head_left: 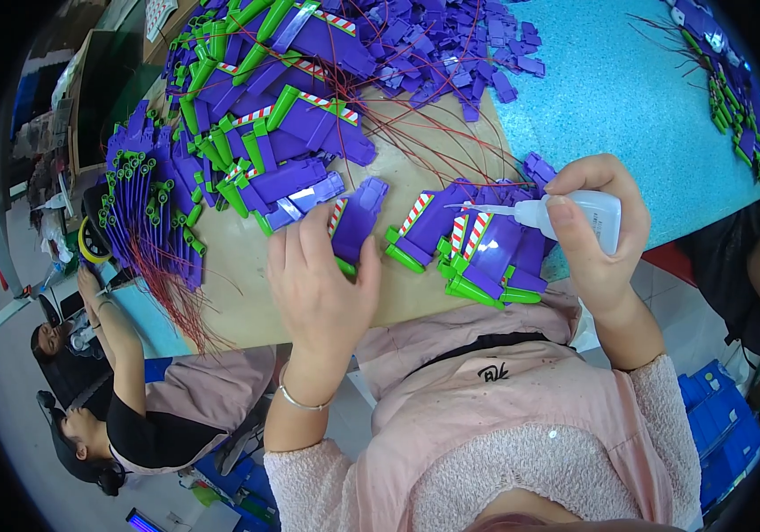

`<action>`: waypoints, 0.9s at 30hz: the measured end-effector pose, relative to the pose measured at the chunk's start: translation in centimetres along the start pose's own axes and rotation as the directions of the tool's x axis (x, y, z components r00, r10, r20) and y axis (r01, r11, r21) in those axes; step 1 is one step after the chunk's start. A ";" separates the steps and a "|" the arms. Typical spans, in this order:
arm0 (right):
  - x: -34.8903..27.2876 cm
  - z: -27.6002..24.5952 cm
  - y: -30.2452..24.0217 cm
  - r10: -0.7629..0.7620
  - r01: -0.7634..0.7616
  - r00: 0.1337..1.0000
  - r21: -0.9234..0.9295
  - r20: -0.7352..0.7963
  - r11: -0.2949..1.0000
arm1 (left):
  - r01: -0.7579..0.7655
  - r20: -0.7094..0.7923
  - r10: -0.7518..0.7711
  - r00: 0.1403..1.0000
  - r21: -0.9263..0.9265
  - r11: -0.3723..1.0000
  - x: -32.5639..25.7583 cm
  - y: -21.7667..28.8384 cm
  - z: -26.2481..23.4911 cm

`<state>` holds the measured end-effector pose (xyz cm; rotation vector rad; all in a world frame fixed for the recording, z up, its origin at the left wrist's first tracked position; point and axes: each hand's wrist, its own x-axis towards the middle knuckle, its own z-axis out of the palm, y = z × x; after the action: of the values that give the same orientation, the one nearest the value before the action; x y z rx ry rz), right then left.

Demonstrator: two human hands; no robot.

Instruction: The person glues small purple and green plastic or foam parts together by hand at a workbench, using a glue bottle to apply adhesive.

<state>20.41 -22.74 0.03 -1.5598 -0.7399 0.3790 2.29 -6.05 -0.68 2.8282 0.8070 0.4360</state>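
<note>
Right hand (612, 270): closed around a translucent squeeze bottle (608, 213), presumably light and soft, best held by its body. Left hand (316, 279): spread, grip unclear; the purple panel (362, 213) between thumb and fingers looks stiff, slick, best edge-held.

At the left hand (316, 288), a flat, wing-shaped plastic piece (362, 213) is purple, with green at its near end and red-and-white stripes. Between the hands, a cluster of similar plastic pieces (495, 253) repeats those colours. The squeezable plastic bottle (608, 215) in the right hand (603, 277) is translucent white. Left of the left hand, thin wires (165, 288) are red.
</note>
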 end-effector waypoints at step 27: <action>-0.1 1.1 -0.4 -0.057 0.062 0.995 -0.065 0.077 0.996 | -0.129 -0.008 0.129 0.992 -0.076 0.989 -1.0 2.4 -0.6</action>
<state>19.51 -21.94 0.26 -1.5898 -0.8636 0.3735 2.47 -8.52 0.19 2.8184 0.5967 0.4785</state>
